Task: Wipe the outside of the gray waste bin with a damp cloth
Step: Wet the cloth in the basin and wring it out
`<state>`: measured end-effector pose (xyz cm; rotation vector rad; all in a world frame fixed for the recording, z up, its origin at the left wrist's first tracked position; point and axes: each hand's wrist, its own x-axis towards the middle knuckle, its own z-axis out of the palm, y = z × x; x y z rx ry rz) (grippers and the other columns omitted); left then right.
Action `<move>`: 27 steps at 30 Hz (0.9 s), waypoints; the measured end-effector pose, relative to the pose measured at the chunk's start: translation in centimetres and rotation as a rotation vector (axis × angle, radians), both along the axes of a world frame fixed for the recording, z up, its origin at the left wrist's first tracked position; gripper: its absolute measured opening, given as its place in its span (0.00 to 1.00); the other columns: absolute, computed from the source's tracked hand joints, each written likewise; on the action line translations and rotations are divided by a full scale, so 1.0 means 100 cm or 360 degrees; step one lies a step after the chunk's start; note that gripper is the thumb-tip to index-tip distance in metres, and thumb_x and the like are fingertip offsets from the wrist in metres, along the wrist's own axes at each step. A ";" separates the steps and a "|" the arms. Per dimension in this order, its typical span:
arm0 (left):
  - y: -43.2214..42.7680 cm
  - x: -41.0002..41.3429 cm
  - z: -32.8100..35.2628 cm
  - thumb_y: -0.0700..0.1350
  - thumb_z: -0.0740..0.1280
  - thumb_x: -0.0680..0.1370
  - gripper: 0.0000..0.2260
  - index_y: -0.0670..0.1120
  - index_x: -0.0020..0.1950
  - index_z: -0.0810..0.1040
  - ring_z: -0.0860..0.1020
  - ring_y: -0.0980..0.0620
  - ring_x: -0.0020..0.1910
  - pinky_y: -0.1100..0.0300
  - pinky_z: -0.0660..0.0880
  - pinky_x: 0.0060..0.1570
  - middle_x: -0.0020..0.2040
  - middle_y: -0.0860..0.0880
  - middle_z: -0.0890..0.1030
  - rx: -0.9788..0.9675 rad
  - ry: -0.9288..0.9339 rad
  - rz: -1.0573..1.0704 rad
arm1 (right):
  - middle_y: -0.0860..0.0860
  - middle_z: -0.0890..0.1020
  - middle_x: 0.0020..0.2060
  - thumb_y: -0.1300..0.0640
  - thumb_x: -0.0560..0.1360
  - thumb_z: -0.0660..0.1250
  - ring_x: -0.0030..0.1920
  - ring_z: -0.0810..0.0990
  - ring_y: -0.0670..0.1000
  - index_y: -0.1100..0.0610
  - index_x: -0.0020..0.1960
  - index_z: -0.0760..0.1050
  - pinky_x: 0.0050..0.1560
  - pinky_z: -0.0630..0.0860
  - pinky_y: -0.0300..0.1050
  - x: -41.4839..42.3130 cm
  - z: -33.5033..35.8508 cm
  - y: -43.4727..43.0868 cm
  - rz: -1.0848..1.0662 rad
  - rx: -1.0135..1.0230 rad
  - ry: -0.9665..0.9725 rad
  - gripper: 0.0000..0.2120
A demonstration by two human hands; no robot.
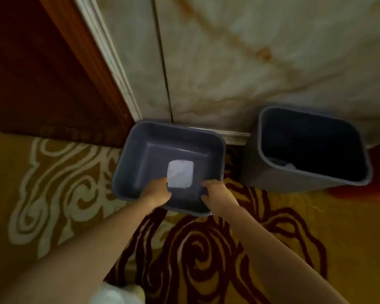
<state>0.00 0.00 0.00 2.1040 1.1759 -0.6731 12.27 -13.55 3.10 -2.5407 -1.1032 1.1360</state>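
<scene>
Both hands had the near rim of the gray waste bin (140,154), I saw: the left hand (157,191) curled over the edge with fingers inside near a pale square patch (180,174) on the bin's floor, the right hand (215,193) clamped on the rim beside the near right corner. The bin stood on the patterned carpet (59,172), mouth tipped up toward me, its long axis running top to bottom, against the marble wall (228,62). A second bin (294,178) stood just right of it, upright and apart.
</scene>
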 end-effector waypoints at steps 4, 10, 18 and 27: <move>0.023 0.028 -0.074 0.45 0.58 0.76 0.16 0.46 0.63 0.70 0.76 0.43 0.56 0.52 0.76 0.53 0.61 0.43 0.77 0.0105 -0.0025 -0.0005 | 0.59 0.74 0.60 0.60 0.76 0.61 0.56 0.76 0.58 0.57 0.63 0.70 0.58 0.75 0.53 0.007 -0.086 0.041 0.0160 -0.0072 -0.0065 0.15; 0.067 0.072 -0.152 0.39 0.60 0.74 0.24 0.46 0.71 0.65 0.69 0.41 0.67 0.48 0.70 0.63 0.69 0.41 0.69 0.0326 -0.0142 -0.0045 | 0.59 0.73 0.63 0.62 0.76 0.61 0.60 0.73 0.59 0.59 0.66 0.67 0.59 0.74 0.52 0.040 -0.168 0.092 0.0095 0.0018 -0.0275 0.18; 0.099 0.073 -0.197 0.40 0.60 0.75 0.22 0.50 0.69 0.68 0.66 0.42 0.66 0.50 0.69 0.63 0.64 0.43 0.69 0.0486 -0.0288 -0.0318 | 0.58 0.68 0.66 0.61 0.77 0.60 0.65 0.68 0.59 0.58 0.67 0.65 0.61 0.69 0.53 0.055 -0.210 0.127 0.0224 0.0099 -0.0491 0.19; 0.090 0.067 -0.190 0.40 0.60 0.74 0.09 0.47 0.49 0.77 0.75 0.44 0.55 0.53 0.73 0.52 0.56 0.44 0.76 0.0306 -0.0397 -0.0299 | 0.60 0.73 0.61 0.64 0.76 0.57 0.63 0.69 0.60 0.61 0.61 0.69 0.60 0.69 0.52 0.039 -0.213 0.117 0.0217 0.0093 -0.0638 0.14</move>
